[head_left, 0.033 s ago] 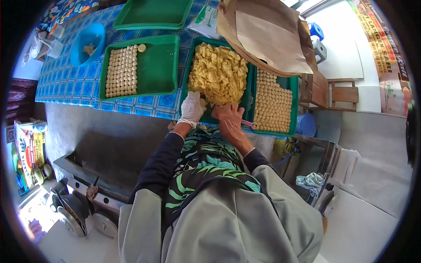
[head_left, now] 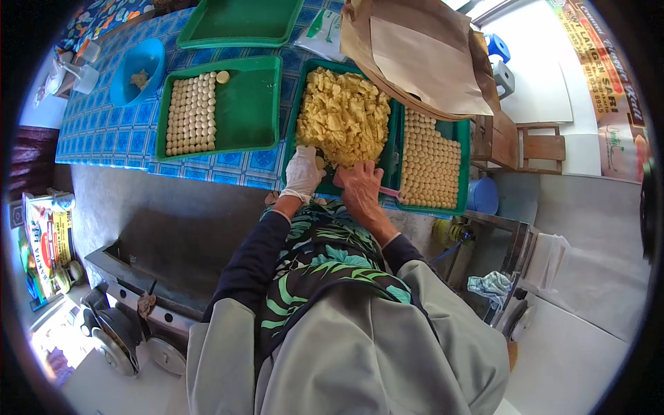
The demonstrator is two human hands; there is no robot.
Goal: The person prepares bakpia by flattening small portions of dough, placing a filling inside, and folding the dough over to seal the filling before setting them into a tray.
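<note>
A green tray (head_left: 293, 129) in front of me holds a large heap of crumbly yellow filling (head_left: 344, 104). My left hand (head_left: 301, 171), in a thin white glove, is at the tray's near left corner. Its fingers curl around a small pale yellow lump (head_left: 319, 162), partly hidden. My bare right hand (head_left: 362, 190) is at the near edge of the heap, closed on a pink-handled tool (head_left: 389, 191). The handle sticks out to the right from under the palm; a pink part shows at the left of the fingers. The tool's exact kind is hidden.
Right of the filling, a green tray (head_left: 462, 142) carries rows of small round dough balls (head_left: 430, 162); a brown paper-lined tray (head_left: 429, 62) overhangs it. At left, another green tray (head_left: 249, 104) holds pale dough rounds (head_left: 190, 114). Beyond are a blue bowl (head_left: 153, 63) and a plastic bag (head_left: 321, 34).
</note>
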